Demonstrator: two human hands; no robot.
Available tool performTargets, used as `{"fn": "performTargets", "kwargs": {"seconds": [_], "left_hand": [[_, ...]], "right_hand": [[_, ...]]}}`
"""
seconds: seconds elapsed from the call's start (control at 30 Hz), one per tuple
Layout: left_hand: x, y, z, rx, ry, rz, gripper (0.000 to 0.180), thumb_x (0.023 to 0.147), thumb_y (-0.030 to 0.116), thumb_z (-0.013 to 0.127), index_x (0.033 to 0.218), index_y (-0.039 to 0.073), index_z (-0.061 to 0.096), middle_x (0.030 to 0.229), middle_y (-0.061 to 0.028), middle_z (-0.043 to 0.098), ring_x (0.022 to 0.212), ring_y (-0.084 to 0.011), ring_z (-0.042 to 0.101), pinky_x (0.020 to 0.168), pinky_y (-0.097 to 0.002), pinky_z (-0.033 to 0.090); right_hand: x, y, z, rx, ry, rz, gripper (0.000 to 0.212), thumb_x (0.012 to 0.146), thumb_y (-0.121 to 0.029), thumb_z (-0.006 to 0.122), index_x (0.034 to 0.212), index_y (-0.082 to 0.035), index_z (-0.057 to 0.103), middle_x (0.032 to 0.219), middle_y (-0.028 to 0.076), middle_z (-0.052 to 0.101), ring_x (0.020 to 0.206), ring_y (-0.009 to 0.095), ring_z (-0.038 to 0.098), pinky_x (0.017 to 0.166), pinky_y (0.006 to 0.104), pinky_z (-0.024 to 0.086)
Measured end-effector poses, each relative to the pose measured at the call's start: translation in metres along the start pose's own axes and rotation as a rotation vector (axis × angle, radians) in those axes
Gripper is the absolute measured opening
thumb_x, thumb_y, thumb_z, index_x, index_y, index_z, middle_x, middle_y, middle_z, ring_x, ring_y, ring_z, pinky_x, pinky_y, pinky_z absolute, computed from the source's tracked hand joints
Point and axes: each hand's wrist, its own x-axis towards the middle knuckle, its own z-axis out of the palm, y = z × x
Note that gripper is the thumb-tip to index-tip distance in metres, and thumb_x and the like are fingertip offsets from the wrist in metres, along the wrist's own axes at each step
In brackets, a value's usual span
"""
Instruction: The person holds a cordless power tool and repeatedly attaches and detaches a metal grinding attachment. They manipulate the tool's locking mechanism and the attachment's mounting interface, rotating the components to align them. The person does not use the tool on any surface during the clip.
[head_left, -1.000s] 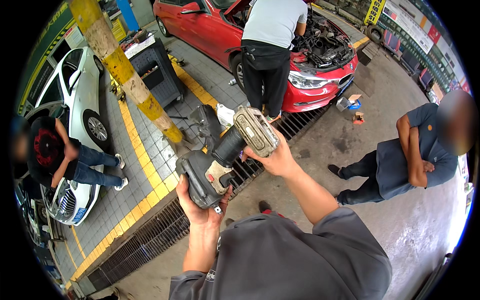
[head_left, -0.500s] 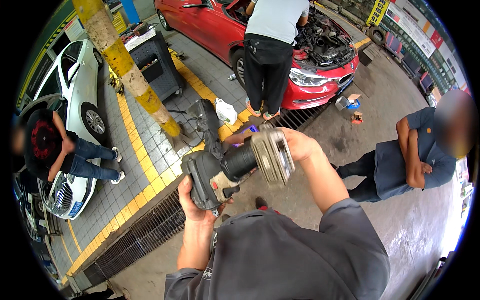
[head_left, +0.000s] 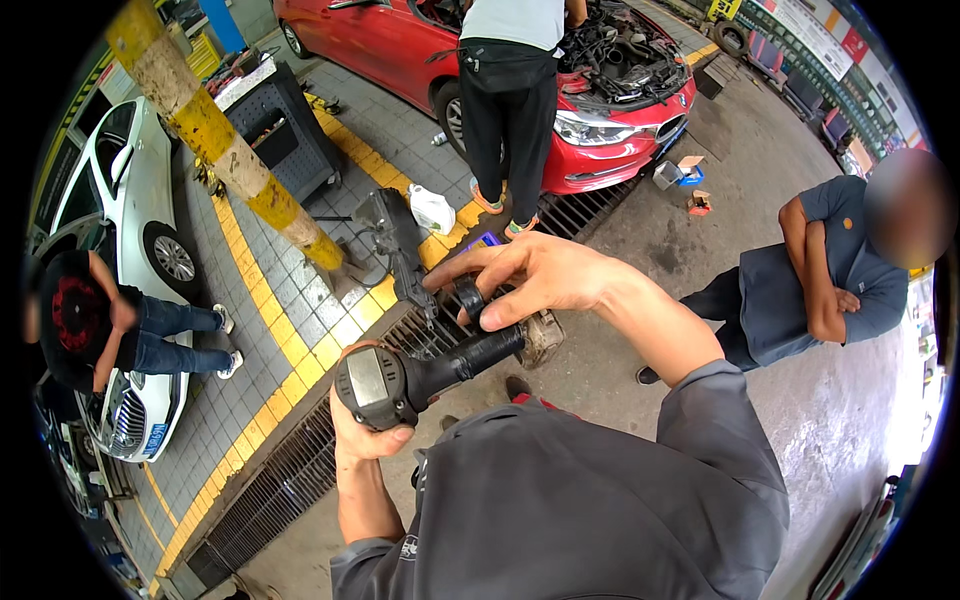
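A black cordless power tool with the build of an impact wrench (head_left: 450, 366) is held in front of my chest. My left hand (head_left: 362, 436) is wrapped round its bulky rear end, thumb underneath. Its grip slants right to a worn, dirty battery base (head_left: 542, 338). Over the grip, my right hand (head_left: 560, 278) is closed with bent fingers, the thumb near a short black cylinder (head_left: 468, 298) that looks like a socket. The fingers partly cover this piece. The tool's front end faces away and is hidden.
A person (head_left: 510, 130) leans into the red car's (head_left: 600, 165) engine bay. Another (head_left: 830, 260) stands at right with crossed arms; a third (head_left: 90, 310) stands by the white car (head_left: 140, 220). A striped pillar (head_left: 230, 150), tool cart (head_left: 285, 130), white jug (head_left: 432, 210) and floor grate (head_left: 270, 510) are near.
The tool has turned so its rear end faces up. My right hand has left the battery base and moved left over the grip, where the black cylinder now shows between its fingers.
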Motion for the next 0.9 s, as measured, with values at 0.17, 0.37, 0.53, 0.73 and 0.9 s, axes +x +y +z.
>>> {"fn": "performTargets", "kwargs": {"seconds": [0.17, 0.37, 0.53, 0.73, 0.9], "left_hand": [[0.003, -0.005, -0.014, 0.212, -0.015, 0.086, 0.101, 0.044, 0.033, 0.099, 0.128, -0.003, 0.056, 0.112, -0.0143, 0.069, 0.101, -0.0249, 0.069, 0.091, -0.0393, 0.055], [0.004, 0.003, -0.013, 0.384, 0.064, 0.370, 0.098, 0.049, 0.021, 0.097, 0.134, -0.001, 0.052, 0.117, -0.0158, 0.065, 0.104, -0.0297, 0.069, 0.094, -0.0447, 0.057], [0.005, 0.006, -0.013, 0.455, 0.148, 0.532, 0.101, 0.054, 0.019, 0.097, 0.139, 0.000, 0.046, 0.125, -0.0172, 0.059, 0.109, -0.0298, 0.068, 0.097, -0.0468, 0.057], [0.006, 0.004, 0.000, 0.433, 0.138, 0.629, 0.097, 0.058, 0.016, 0.097, 0.139, 0.003, 0.045, 0.126, -0.0164, 0.058, 0.118, -0.0298, 0.063, 0.105, -0.0484, 0.052], [0.006, 0.013, 0.001, 0.772, -0.010, 0.758, 0.095, 0.062, 0.016, 0.101, 0.138, 0.005, 0.045, 0.125, -0.0173, 0.059, 0.119, -0.0324, 0.063, 0.106, -0.0521, 0.054]], "right_hand": [[-0.009, -0.012, 0.002, -0.097, 0.004, -0.189, 0.027, 0.079, -0.022, 0.087, 0.096, -0.001, 0.083, 0.149, 0.020, 0.060, 0.144, 0.036, 0.049, 0.117, 0.0490, 0.038], [-0.022, -0.001, 0.014, -0.340, 0.159, -0.399, 0.040, 0.084, -0.036, 0.087, 0.105, -0.002, 0.080, 0.162, 0.026, 0.042, 0.157, 0.046, 0.023, 0.124, 0.0618, 0.015], [-0.027, 0.020, 0.039, -0.412, 0.397, -0.468, 0.034, 0.091, -0.033, 0.081, 0.105, -0.002, 0.073, 0.167, 0.027, 0.034, 0.156, 0.048, 0.024, 0.125, 0.0572, 0.019], [-0.017, 0.043, 0.061, -0.072, 0.583, -0.329, 0.039, 0.100, -0.036, 0.072, 0.106, 0.002, 0.071, 0.164, 0.030, 0.036, 0.147, 0.042, 0.044, 0.118, 0.0480, 0.036], [0.001, 0.023, 0.051, 0.036, 0.510, 0.057, 0.057, 0.104, -0.051, 0.063, 0.113, 0.003, 0.073, 0.109, 0.013, 0.070, 0.108, 0.019, 0.065, 0.097, 0.0396, 0.054]]}}
